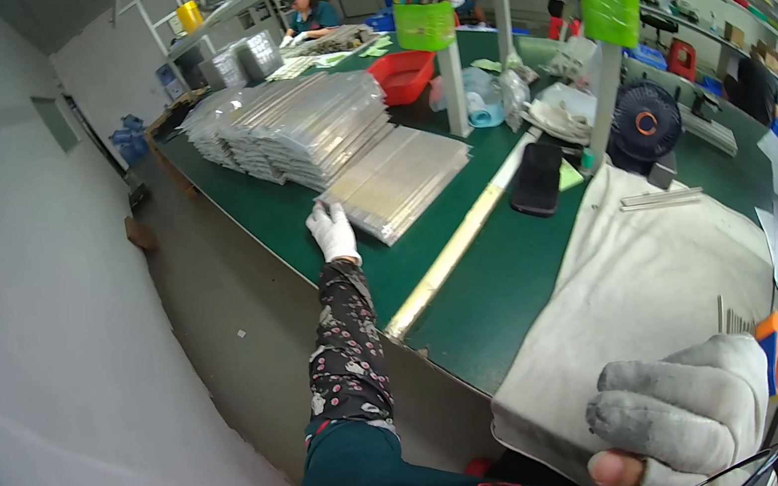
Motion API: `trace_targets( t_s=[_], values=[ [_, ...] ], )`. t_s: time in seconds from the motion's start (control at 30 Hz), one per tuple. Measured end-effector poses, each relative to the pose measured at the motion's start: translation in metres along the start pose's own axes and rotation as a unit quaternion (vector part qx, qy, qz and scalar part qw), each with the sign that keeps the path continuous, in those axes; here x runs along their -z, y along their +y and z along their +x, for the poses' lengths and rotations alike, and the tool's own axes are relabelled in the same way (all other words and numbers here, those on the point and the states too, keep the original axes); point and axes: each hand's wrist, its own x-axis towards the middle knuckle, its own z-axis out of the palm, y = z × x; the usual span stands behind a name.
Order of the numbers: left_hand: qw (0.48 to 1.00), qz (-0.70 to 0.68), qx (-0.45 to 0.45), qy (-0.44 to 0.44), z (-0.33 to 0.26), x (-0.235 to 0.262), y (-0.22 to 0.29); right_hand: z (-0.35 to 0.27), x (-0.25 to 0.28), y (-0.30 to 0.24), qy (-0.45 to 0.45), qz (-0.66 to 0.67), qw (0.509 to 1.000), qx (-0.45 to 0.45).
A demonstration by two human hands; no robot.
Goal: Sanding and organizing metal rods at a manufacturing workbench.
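Observation:
My left hand, in a white glove, reaches out to the near left corner of a low stack of flat clear plastic packs. Its fingers close on that corner. Behind it rises a taller heap of the same clear packs. My right hand, close to the camera at the lower right, wears a greyish white glove with the thumb tip bare. Its fingers are curled in, and what they hold, if anything, is hidden. Just beyond it shows an orange and blue object beside thin metal rods.
A pale cloth covers the right part of the green table. A yellowish strip crosses the tabletop. Around it are a black phone, a fan, a red tray and shelf posts. A co-worker sits at the far end.

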Motion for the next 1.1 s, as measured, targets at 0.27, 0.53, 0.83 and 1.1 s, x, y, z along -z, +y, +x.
trace_targets(
  t_s=[0.27, 0.53, 0.83, 1.1],
  values=[
    [0.986, -0.136, 0.062, -0.075, -0.024, 0.006, -0.016, -0.101, -0.069, -0.028, -0.042, -0.095, 0.978, -0.178],
    [0.971, -0.217, 0.097, -0.028, -0.195, 0.114, 0.023, -0.17, -0.142, -0.043, -0.276, -0.079, 0.933, -0.219],
    [0.837, -0.399, 0.199, -0.316, -0.297, 0.08, 0.064, -0.173, -0.155, -0.048, -0.261, -0.118, 0.924, -0.252],
    [0.766, -0.23, 0.09, -0.593, -0.327, 0.097, 0.051, -0.171, -0.165, -0.056, -0.242, -0.133, 0.915, -0.294]
  ],
)
